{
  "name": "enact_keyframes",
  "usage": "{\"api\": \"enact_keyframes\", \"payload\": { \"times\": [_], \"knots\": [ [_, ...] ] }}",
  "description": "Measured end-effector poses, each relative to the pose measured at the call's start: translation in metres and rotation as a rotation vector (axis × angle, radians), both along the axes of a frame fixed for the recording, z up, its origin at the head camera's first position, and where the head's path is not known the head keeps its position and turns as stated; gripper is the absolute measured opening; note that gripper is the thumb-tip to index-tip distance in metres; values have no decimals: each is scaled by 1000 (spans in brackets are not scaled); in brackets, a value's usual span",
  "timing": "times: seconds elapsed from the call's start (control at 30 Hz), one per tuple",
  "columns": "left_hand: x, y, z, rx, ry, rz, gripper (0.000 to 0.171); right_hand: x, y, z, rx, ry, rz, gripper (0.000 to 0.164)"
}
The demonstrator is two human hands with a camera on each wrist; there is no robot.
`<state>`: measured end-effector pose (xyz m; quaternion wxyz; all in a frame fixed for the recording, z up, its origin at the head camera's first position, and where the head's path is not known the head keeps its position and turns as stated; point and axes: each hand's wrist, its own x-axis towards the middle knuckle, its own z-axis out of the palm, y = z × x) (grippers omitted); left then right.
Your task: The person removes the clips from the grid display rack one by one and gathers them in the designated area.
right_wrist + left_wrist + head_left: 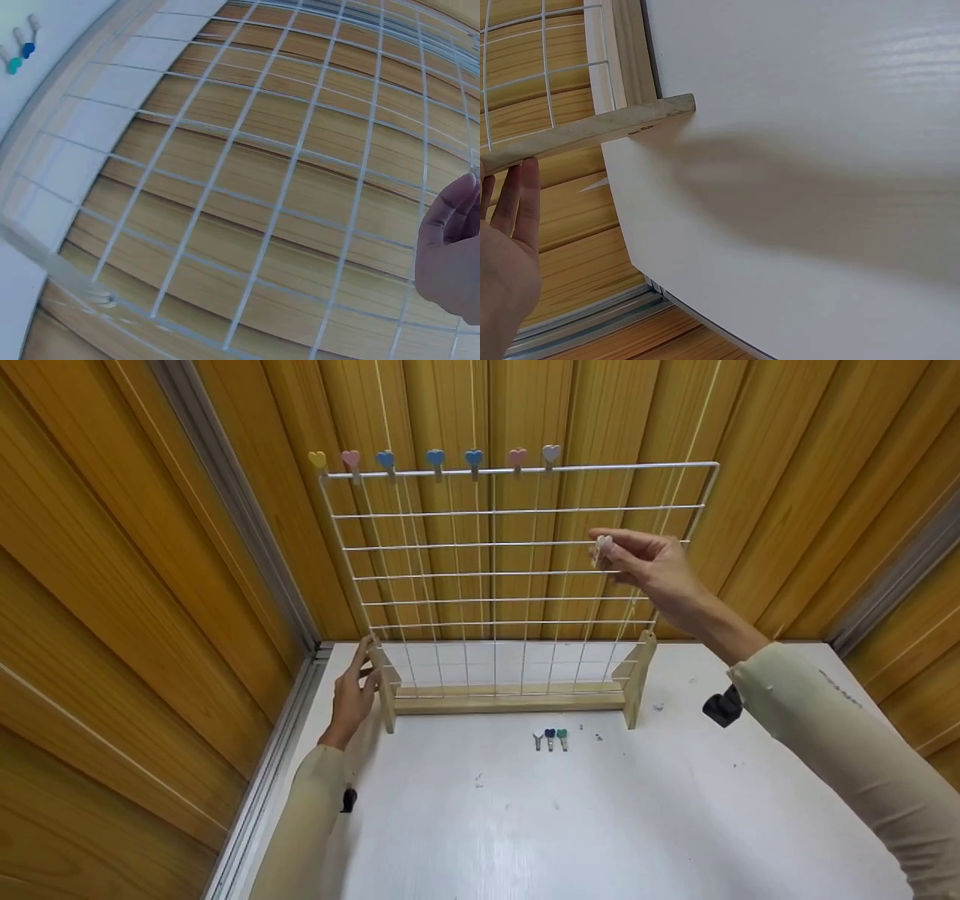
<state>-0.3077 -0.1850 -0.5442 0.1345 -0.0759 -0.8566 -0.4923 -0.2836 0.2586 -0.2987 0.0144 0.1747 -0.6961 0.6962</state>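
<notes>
In the head view my right hand [660,570] pinches a small white heart clothespin [603,544] between thumb and fingertips, in front of the upper right of a white wire grid [493,543]. My left hand [352,697] touches the outer side of the grid's left wooden support [386,690]. In the left wrist view its fingertips [529,171] rest against that wood. Several heart clothespins stand along the grid's top wire, among them a yellow one [317,460], a blue one [436,457] and a white one [551,454].
Three more clothespins lie on the white table [450,825] before the stand, including a dark blue one [550,739] and a green one [562,739]. The right wooden support [636,682] stands opposite. Wood-patterned panels [150,585] rise behind and beside the table.
</notes>
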Motion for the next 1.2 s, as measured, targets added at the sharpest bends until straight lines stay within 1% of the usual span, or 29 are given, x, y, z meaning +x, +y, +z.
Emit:
{"api": "enact_keyframes", "payload": {
  "times": [0.07, 0.23, 0.3, 0.37, 0.47, 0.53, 0.6, 0.67, 0.77, 0.87, 0.97, 1.1, 1.2],
  "knots": [
    [1, 1, 0, -12, 8, -1, 66, 3, 6, -10, 51, -14, 0, 27],
    [1, 2, 2, -14, 25, -5, 66, 6, 16, -38, 119, -55, 0, 24],
    [1, 2, 1, -20, 16, -6, 66, 7, 19, -51, 141, -80, -1, 25],
    [2, 2, 1, -19, 0, -7, 67, 8, 20, -64, 185, -102, -1, 26],
    [3, 4, -1, -11, -13, -1, 66, 13, 21, -85, 234, -163, 13, 27],
    [3, 4, -1, -5, -6, -4, 66, 18, 20, -98, 256, -210, 29, 29],
    [2, 5, -2, -8, 6, -7, 66, 23, 18, -110, 264, -253, 48, 34],
    [1, 5, -4, -6, 9, -12, 66, 28, 16, -120, 266, -277, 67, 42],
    [0, 6, -6, -13, 5, -13, 67, 32, 17, -133, 287, -275, 86, 48],
    [-1, 7, -8, -18, 12, -8, 65, 34, 20, -146, 311, -278, 88, 47],
    [0, 7, -8, -16, 27, 2, 64, 36, 23, -162, 300, -338, 72, 47],
    [0, 8, -6, -14, 34, 6, 65, 39, 25, -187, 273, -424, 27, 46],
    [0, 9, -3, -12, 30, 7, 65, 38, 26, -206, 304, -445, 2, 43]
  ]
}}
